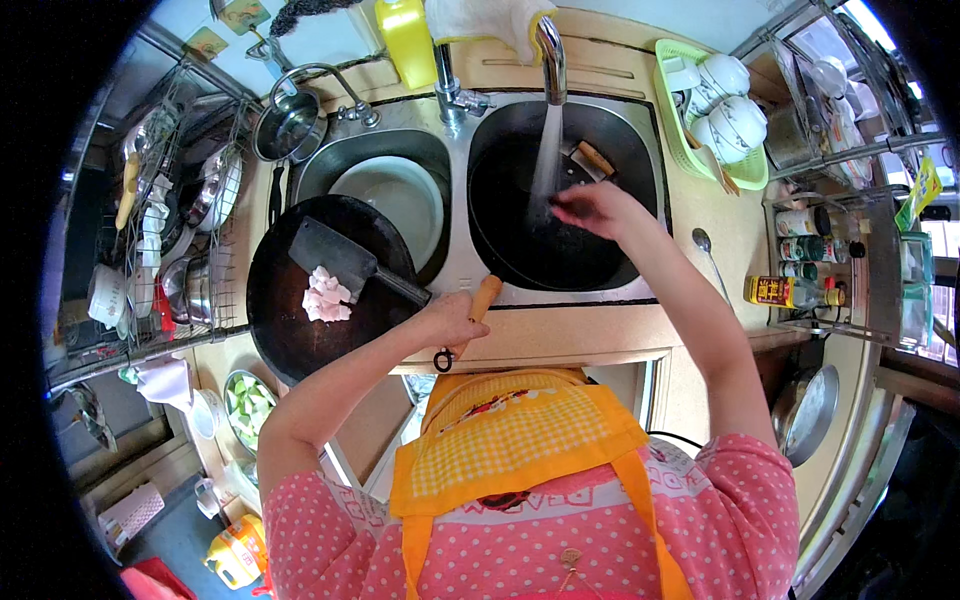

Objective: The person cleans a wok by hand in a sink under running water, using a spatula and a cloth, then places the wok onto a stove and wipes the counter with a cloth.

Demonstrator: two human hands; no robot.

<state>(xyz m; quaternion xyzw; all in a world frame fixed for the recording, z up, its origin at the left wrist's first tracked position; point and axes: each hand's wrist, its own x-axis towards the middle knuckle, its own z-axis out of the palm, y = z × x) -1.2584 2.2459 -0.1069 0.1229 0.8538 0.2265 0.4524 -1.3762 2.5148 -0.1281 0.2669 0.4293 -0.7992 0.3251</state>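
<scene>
My left hand [446,322] is closed around the handles of a dark spatula [334,251] and another wooden-handled utensil [484,300]. Pale diced pieces [326,295] lie by the spatula blade, over a dark wok [281,337] at the left sink's near edge. My right hand [592,210], fingers curled, is at the stream of water [550,150] from the running faucet [553,67], above a dark round pan [525,255] in the right basin. A wooden-handled tool [595,159] rests behind it in that basin. Whether my right fingers hold anything small is unclear.
A white basin of water [397,180] sits in the left sink. At the right stand a green dish rack [675,135] with bowls, a spoon [703,241] and a bottle shelf [862,262]. A steel pot [289,127] and wire racks [217,247] are at the left.
</scene>
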